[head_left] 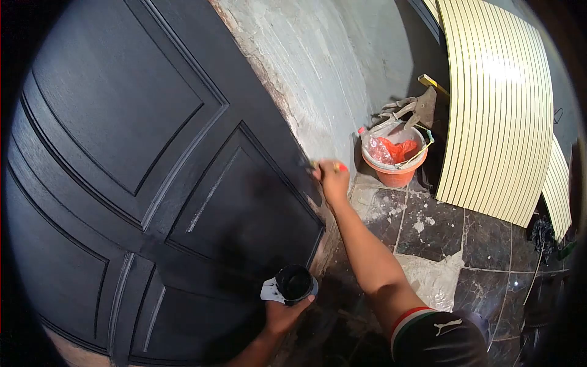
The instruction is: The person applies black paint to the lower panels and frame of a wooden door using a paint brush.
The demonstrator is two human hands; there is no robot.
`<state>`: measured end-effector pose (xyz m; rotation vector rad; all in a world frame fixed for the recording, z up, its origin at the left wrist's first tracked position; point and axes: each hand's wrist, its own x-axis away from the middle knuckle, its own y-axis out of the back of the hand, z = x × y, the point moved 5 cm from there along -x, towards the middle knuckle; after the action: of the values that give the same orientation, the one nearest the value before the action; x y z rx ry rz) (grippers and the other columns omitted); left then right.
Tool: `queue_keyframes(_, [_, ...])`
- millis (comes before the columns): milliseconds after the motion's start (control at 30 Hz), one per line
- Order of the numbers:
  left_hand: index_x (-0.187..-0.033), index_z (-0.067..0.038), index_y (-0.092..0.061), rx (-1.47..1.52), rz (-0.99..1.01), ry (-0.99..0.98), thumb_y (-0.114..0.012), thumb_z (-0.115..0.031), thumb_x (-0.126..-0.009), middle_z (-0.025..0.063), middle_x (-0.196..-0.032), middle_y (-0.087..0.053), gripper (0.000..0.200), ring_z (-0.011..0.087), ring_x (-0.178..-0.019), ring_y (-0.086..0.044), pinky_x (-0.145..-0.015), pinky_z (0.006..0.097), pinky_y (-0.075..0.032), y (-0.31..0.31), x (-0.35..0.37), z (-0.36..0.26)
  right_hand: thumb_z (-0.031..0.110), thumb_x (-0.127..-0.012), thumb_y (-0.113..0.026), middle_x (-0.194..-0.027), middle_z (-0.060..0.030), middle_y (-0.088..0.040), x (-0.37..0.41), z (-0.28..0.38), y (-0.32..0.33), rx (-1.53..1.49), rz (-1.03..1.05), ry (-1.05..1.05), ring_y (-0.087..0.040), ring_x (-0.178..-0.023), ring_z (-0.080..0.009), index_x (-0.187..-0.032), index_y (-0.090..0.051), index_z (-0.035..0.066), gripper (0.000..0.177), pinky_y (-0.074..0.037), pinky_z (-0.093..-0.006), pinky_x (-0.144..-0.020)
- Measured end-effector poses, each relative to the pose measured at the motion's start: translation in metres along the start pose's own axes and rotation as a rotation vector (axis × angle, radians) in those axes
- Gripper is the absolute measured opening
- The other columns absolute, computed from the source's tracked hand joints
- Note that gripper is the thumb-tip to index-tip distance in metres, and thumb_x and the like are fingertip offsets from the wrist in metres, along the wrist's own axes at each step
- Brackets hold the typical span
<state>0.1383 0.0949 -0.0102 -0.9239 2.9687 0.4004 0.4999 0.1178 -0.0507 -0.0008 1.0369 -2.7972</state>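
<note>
1. Dark panelled door [104,79], from 7 to 12 o'clock; its outer parts are lost in the round, black border.
2. At 6 o'clock, the left hand [282,315] is wrapped around an open cup [295,283], dark inside and upright, likely to avoid spills and keep it within reach.
3. Near centre, the right hand [334,183] pinches a slim tool [341,167], perhaps a brush, at the door's edge beside the wall [318,79], probably for fine control. Its tip is blurred.
4. The cup's fill level is unclear; fingers partly hide the tool's handle.
</note>
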Motion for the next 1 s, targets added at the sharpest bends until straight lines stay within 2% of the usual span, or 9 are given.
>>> queue_keyframes(67, [-0.129, -0.001, -0.063, -0.027, 0.009, 0.021, -0.090, -0.005, -0.080, 0.0072, -0.123, -0.068, 0.057, 0.0186, -0.115, -0.065, -0.105, 0.0353, -0.050, -0.001, -0.001, 0.002, 0.018, -0.093, -0.071, -0.067, -0.0122, -0.069, 0.010, -0.038, 0.050, 0.568, -0.149, 0.102, -0.068, -0.063, -0.0201, -0.080, -0.070, -0.003, 0.025, -0.053, -0.0400, -0.061])
queue_keyframes(167, [-0.133, 0.000, -0.060, -0.079, 0.040, 0.032, -0.091, -0.006, -0.079, 0.0087, -0.129, -0.066, 0.062, 0.0212, -0.120, -0.063, -0.108, 0.0365, -0.048, 0.000, -0.001, 0.007, 0.019, -0.090, -0.072, -0.063, -0.0168, -0.066, 0.013, -0.034, 0.057, 0.836, -0.205, 0.241, -0.066, -0.059, -0.0235, -0.076, -0.069, -0.003, 0.026, -0.053, -0.0438, -0.063])
queue_keyframes(200, [-0.133, -0.001, -0.060, -0.075, 0.049, 0.022, -0.091, -0.007, -0.079, 0.0087, -0.129, -0.066, 0.063, 0.0213, -0.120, -0.063, -0.108, 0.0365, -0.048, -0.002, -0.002, 0.005, 0.021, -0.087, -0.069, -0.065, -0.0224, -0.066, 0.011, -0.015, 0.040, 0.856, -0.205, 0.344, -0.070, -0.063, -0.0317, -0.076, -0.067, -0.003, 0.026, -0.054, -0.0459, -0.068])
queue_keyframes(333, [-0.124, -0.001, -0.065, -0.014, 0.050, -0.025, -0.089, -0.004, -0.079, 0.0062, -0.117, -0.070, 0.051, 0.0167, -0.111, -0.066, -0.102, 0.0350, -0.052, -0.008, -0.005, -0.007, 0.017, -0.093, -0.067, -0.071, -0.0105, -0.072, 0.006, 0.098, -0.047, 0.290, 0.032, 0.194, -0.073, -0.070, -0.0200, -0.086, -0.071, -0.005, 0.023, -0.055, -0.0317, -0.067])
queue_keyframes(467, [-0.123, 0.000, -0.066, -0.005, 0.004, -0.035, -0.090, -0.004, -0.078, 0.0059, -0.117, -0.070, 0.052, 0.0164, -0.110, -0.066, -0.101, 0.0346, -0.052, -0.004, -0.005, 0.002, 0.014, -0.098, -0.068, -0.081, -0.0109, -0.073, -0.017, 0.114, -0.059, -0.328, 0.043, 0.086, -0.072, -0.071, -0.0174, -0.092, -0.072, -0.005, 0.020, -0.056, -0.0277, -0.065])
queue_keyframes(633, [-0.123, 0.000, -0.066, -0.025, -0.008, -0.034, -0.090, -0.006, -0.077, 0.0063, -0.117, -0.070, 0.052, 0.0169, -0.109, -0.066, -0.100, 0.0338, -0.053, -0.003, -0.004, -0.005, 0.015, -0.094, -0.072, -0.077, -0.0124, -0.073, -0.013, -0.022, 0.014, -0.025, -0.048, -0.130, -0.072, -0.068, -0.0211, -0.086, -0.072, -0.003, 0.020, -0.056, -0.0341, -0.064])
queue_keyframes(733, [-0.123, 0.000, -0.066, -0.060, -0.006, -0.062, -0.090, -0.005, -0.078, 0.0066, -0.116, -0.070, 0.051, 0.0170, -0.109, -0.067, -0.099, 0.0334, -0.053, -0.003, -0.003, -0.001, 0.016, -0.091, -0.073, -0.077, -0.0157, -0.074, -0.003, -0.013, 0.048, 0.723, -0.190, 0.195, -0.072, -0.067, -0.0252, -0.084, -0.072, -0.001, 0.019, -0.056, -0.0403, -0.067])
queue_keyframes(833, [-0.122, 0.000, -0.067, -0.046, 0.018, -0.097, -0.090, -0.005, -0.078, 0.0067, -0.115, -0.071, 0.049, 0.0171, -0.107, -0.067, -0.099, 0.0333, -0.053, -0.008, -0.005, -0.013, 0.018, -0.090, -0.074, -0.079, -0.0182, -0.074, -0.004, 0.023, 0.015, 0.789, -0.078, 0.316, -0.073, -0.070, -0.0276, -0.085, -0.073, 0.000, 0.019, -0.056, -0.0422, -0.072])
queue_keyframes(1000, [-0.121, 0.000, -0.067, -0.074, 0.033, -0.071, -0.090, -0.004, -0.077, 0.0064, -0.115, -0.071, 0.050, 0.0173, -0.108, -0.067, -0.099, 0.0334, -0.053, -0.009, -0.007, -0.013, 0.016, -0.093, -0.076, -0.092, -0.0152, -0.079, 0.007, 0.112, -0.054, 0.209, 0.206, 0.401, -0.074, -0.086, -0.0205, -0.100, -0.079, 0.000, 0.018, -0.055, -0.0319, -0.081])
